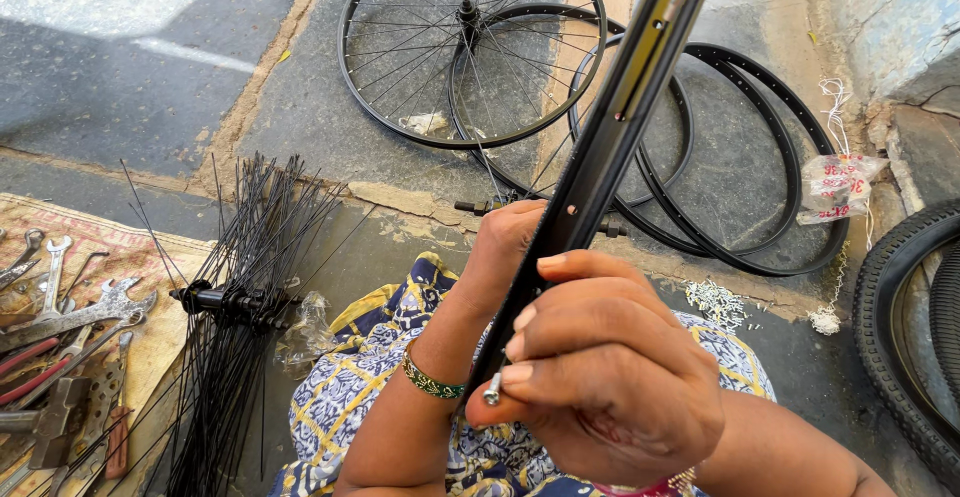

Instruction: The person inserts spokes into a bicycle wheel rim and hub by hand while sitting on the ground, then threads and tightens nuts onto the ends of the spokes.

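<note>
A black bicycle rim (610,137) with spoke holes rises edge-on from my lap toward the top of the view. My left hand (505,242) grips it from the left, fingers hidden behind the rim. My right hand (600,377) is closest to the camera, fingers curled, pinching a small silver spoke nipple (492,389) against the rim's lower part. A green bangle (432,383) circles my left wrist. A blue and yellow patterned cloth (350,387) covers my lap.
A black hub with several loose spokes (235,307) lies to the left. Wrenches and other tools (60,357) rest on a mat at far left. A spoked wheel (470,52), bare rims (740,157), a tyre (905,327), a plastic bag (838,187) and scattered nipples (715,302) lie ahead.
</note>
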